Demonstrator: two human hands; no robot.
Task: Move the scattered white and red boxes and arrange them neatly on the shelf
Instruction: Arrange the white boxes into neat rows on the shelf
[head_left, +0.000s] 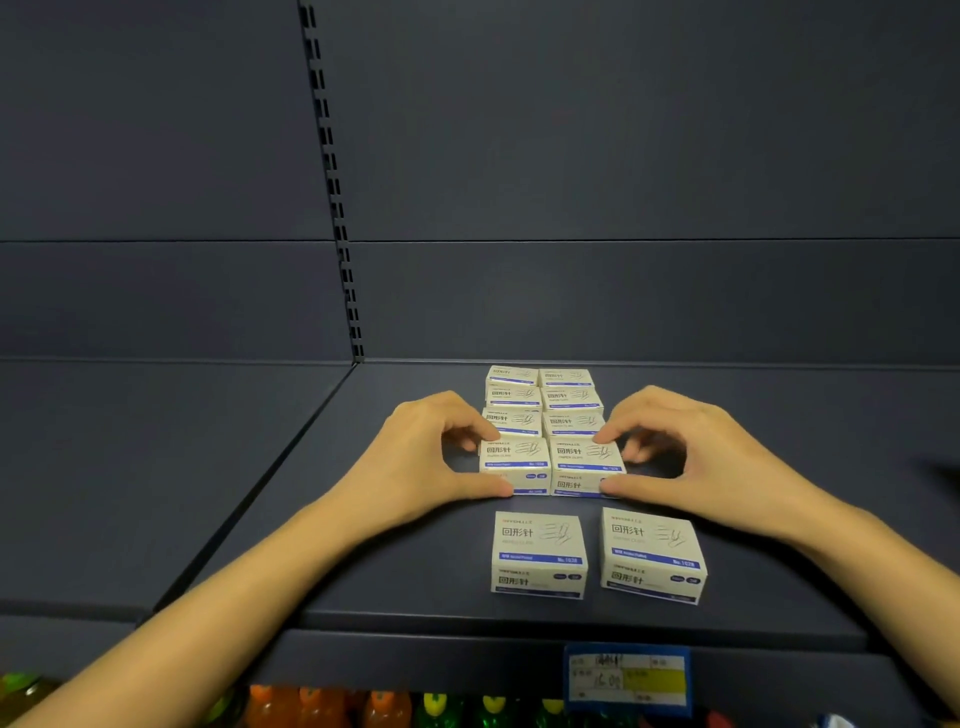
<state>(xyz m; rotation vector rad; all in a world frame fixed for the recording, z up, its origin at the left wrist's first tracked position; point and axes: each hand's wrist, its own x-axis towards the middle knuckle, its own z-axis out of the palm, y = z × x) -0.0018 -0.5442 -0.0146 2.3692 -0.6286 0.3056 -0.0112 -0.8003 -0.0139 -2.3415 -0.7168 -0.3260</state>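
My left hand (431, 460) pinches the left paper-clip box (514, 460), my right hand (693, 457) the right paper-clip box (584, 457), thumbs seemingly on their fronts. I'd push both back evenly, flush with the 2 columns (571, 399) behind.

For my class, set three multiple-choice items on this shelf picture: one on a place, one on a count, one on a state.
1. Where is the price label?
A. on the back wall
B. on the front edge of the shelf
C. on top of a box

2. How many boxes stand apart in front of the block of boxes?
A. one
B. two
C. four

3. What are the hands doing?
A. hanging idle
B. lifting a bottle together
C. each grips a box in the block's front row

Answers:
1 B: the label sits on the front lip.
2 B: the left front box and right front box stand clear of the block.
3 C: the left hand pinches the left row box, and the right hand pinches the right row box.
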